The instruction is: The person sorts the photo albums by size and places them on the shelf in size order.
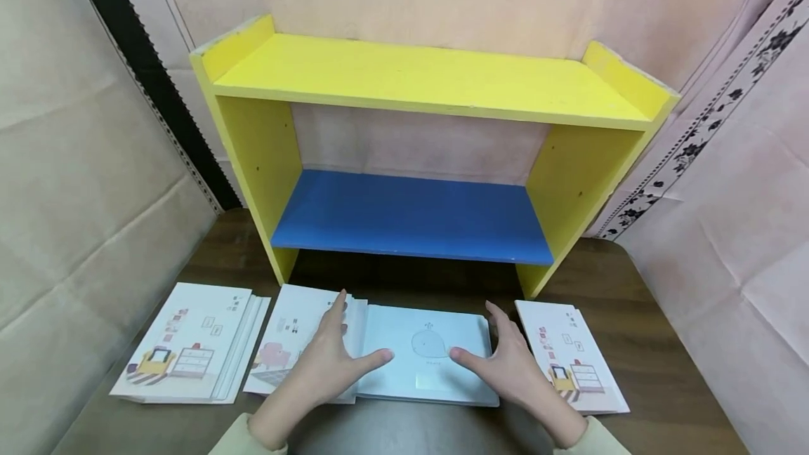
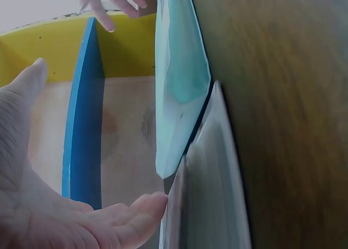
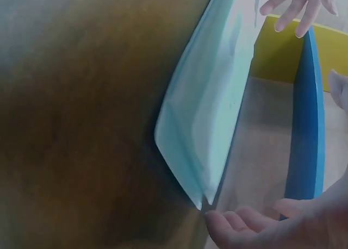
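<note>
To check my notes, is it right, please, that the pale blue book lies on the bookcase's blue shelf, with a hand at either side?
Not quite: the head view shows the pale blue book lying in front of the bookcase, not on its blue shelf; the left hand and right hand are at either side.

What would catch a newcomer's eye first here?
The bright yellow shelf unit with its blue shelf, large at the centre. In front of it, the left hand and right hand spread at either side of a pale blue cover. White booklets lie to both sides.
</note>
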Demonstrator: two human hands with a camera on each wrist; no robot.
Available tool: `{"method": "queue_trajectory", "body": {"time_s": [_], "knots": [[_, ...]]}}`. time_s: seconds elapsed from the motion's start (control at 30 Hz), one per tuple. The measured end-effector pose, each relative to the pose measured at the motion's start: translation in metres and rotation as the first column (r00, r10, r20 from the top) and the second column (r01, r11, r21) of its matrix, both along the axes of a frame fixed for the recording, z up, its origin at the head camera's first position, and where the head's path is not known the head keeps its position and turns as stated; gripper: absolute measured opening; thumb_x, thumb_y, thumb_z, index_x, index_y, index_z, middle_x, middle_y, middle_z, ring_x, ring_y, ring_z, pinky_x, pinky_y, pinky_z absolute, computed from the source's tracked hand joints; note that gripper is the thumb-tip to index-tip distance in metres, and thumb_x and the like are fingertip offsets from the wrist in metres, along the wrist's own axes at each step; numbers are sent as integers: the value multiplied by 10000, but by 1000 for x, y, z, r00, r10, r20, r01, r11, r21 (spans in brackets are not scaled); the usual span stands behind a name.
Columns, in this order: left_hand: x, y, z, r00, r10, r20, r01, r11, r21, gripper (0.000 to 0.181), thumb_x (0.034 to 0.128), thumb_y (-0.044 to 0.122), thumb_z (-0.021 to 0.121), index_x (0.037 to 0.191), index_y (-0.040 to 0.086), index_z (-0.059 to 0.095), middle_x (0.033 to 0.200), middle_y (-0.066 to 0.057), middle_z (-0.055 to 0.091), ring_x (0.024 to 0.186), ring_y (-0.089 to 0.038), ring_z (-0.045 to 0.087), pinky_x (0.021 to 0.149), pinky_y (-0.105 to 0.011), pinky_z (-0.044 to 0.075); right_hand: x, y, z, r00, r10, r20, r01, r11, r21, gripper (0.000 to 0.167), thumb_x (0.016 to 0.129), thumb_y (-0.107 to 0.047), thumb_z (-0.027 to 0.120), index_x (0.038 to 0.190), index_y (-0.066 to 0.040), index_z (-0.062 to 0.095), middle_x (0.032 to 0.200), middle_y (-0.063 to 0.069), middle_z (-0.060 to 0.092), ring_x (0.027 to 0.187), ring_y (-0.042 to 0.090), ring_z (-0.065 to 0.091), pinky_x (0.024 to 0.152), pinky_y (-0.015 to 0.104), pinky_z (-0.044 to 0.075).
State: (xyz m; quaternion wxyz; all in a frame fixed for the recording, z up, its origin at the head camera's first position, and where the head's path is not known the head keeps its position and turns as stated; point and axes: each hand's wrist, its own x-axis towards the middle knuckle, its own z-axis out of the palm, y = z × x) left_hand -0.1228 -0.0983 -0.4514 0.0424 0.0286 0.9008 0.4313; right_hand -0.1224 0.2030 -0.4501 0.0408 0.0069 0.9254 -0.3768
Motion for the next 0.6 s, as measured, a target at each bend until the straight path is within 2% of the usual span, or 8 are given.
{"method": "queue_trajectory", "body": {"time_s": [0.17, 0.37, 0.6], "knots": [[4, 5, -2, 1000, -6, 22, 6, 999, 36, 1320, 606, 719, 768, 1558, 120, 76, 1522, -166, 287, 1239, -344, 504, 915, -490, 490, 2, 0, -2, 995, -31, 99, 25, 998, 59, 1172, 697, -713, 704, 1503, -26, 203, 1471, 242, 328, 1345, 390, 326, 1010, 583, 357], [5, 8, -4, 998, -51, 48, 48, 997, 56, 1282, 649, 690, 762, 1553, 93, 76, 1509, -180, 311, 1228, -337, 511, 916, -494, 487, 4, -2, -4, 990, -55, 127, 43, 994, 101, 1193, 694, -681, 732, 1471, 60, 214, 1425, 305, 351, 1308, 442, 347, 991, 590, 370], [7, 9, -5, 994, -88, 65, 83, 994, 70, 1245, 682, 664, 757, 1547, 66, 89, 1508, -202, 312, 1235, -335, 503, 944, -512, 460, -1, -4, -9, 982, -67, 175, 48, 993, 108, 1200, 698, -685, 726, 1456, 96, 220, 1399, 337, 362, 1283, 453, 375, 985, 603, 372]]}}
